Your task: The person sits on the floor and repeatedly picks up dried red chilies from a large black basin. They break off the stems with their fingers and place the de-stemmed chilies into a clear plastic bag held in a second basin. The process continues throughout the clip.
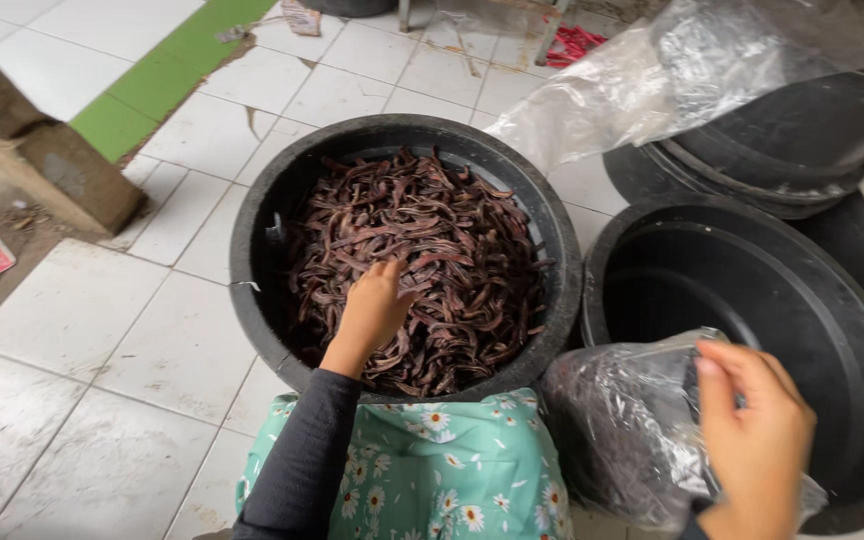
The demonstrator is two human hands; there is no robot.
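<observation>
A black round tub stands on the tiled floor in front of me, filled with dark brown dried pods. My left hand reaches down into the pods, fingers curled into the pile; whether it has pods in its grasp I cannot tell. My right hand grips the rim of a clear plastic bag, which is partly filled with dark pods and rests against an empty black tub at the right.
More black tubs are stacked at the back right under crumpled clear plastic sheet. A concrete post base stands at the left. My lap, in green floral cloth, is at the bottom. White and green floor tiles lie around.
</observation>
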